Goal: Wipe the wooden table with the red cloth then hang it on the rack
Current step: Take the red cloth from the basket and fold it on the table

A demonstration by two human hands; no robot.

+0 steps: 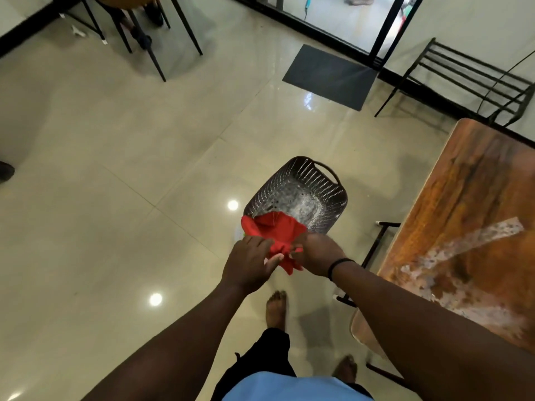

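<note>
I hold a red cloth (275, 231) in front of me with both hands, bunched between them over the floor. My left hand (250, 263) pinches its lower left part. My right hand (317, 254), with a black band at the wrist, grips its right side. The wooden table (469, 215) stands to my right, its top stained with pale streaks. A black metal rack (463, 73) with horizontal bars stands against the far right wall.
A dark perforated basket (301, 192) sits on the tiled floor just beyond the cloth. A grey doormat (330, 75) lies before the glass door. Black-legged chairs (150, 39) stand at the far left. My bare feet (276, 309) are on the floor below.
</note>
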